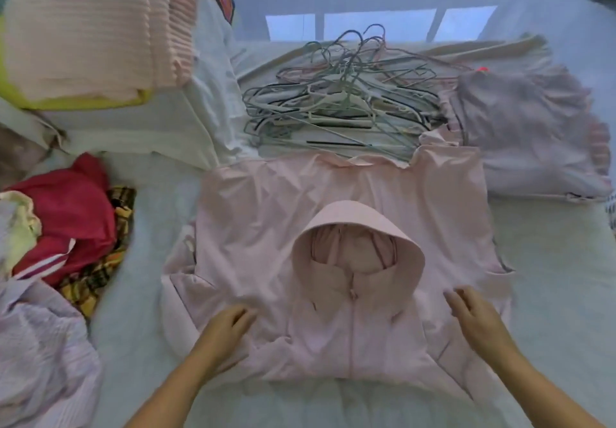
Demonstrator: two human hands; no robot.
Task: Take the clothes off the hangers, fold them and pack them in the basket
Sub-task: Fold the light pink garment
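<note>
Pink hooded jacket (266, 227) lies spread on the bed (550, 294), just before the hanger pile (336, 107). Left hand (226, 324) presses its shoulder with loosely curled fingers; right hand (476, 314) rests open — holding nothing. Slick fabric could slide and bunch — a crooked fold.

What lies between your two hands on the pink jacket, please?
In the head view, the jacket's zipped front and zip pull lie between the left hand and right hand, with the hood just beyond.

A pink hooded jacket (266, 227) is spread flat on the bed (550, 261); both hands, left hand (225, 326) and right hand (475, 316), are rested on it, fingers relaxed.
</note>
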